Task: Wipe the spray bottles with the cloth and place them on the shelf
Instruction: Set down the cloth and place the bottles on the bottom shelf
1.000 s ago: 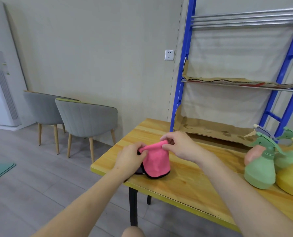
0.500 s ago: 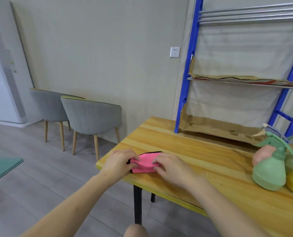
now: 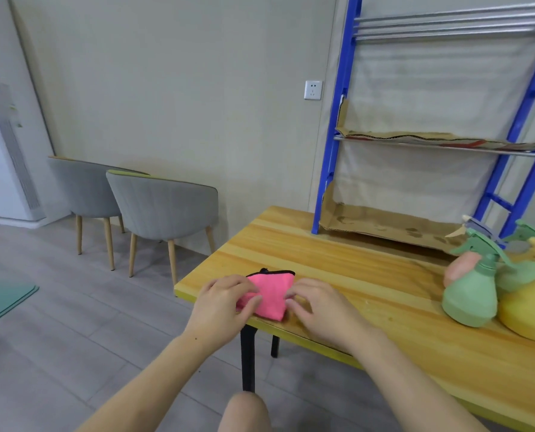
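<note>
A pink cloth with a black edge lies folded at the near left corner of the wooden table. My left hand pinches its left side between thumb and fingers. My right hand touches its right side with curled fingertips. At the table's right end stand several spray bottles: a green one in front, a yellow one, a pink one and another green one behind. The blue shelf rises behind the table.
Cardboard sheets line the shelf's tiers. Two grey chairs stand left of the table, by the wall. A white standing unit is at the far left. A knee shows at the bottom.
The cloth was held up between both hands a second ago. It now lies flat and folded on the table, with both hands lowered onto it.
</note>
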`<state>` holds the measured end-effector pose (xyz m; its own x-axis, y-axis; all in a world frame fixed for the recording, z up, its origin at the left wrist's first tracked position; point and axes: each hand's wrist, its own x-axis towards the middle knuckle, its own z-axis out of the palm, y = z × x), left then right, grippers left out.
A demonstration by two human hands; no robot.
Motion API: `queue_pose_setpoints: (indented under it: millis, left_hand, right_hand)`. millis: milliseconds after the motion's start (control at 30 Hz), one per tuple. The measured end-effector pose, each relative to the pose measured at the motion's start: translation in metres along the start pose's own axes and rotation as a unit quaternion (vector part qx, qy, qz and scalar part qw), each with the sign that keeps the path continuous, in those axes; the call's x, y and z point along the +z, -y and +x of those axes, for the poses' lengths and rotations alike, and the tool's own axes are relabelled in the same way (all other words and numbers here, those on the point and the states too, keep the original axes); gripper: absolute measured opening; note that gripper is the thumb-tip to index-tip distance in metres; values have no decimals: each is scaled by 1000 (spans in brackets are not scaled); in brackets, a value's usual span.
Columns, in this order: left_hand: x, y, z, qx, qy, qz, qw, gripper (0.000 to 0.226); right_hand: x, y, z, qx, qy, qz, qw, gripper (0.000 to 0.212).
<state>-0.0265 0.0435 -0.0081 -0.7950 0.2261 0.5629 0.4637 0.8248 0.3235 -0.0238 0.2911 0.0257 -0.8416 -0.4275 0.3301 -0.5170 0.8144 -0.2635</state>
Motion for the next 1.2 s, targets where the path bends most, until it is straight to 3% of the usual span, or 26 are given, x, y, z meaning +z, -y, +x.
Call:
queue_pose_setpoints:
  millis: [233, 600, 800, 1000, 1200]
  left_hand:
    - [33, -92, 35, 61, 6, -4, 998, 42]
    - [104, -268, 89, 126, 77, -68, 987, 31]
    - [136, -328, 127, 68, 113, -85, 988, 33]
    - [168, -356, 142, -2, 146, -99, 984, 55]
    - [180, -367, 146, -34, 157, -103, 982, 58]
  right_hand:
    - [-46, -44, -50, 73, -76, -103, 989, 26]
    - [-121, -142, -180, 267, -178, -131, 938, 12]
    - [-159, -187, -205, 349, -208, -146, 902, 11]
    - [-182, -226, -219, 415, -210, -148, 873, 19]
    - [-187, -254, -214, 426, -155, -50, 890, 50]
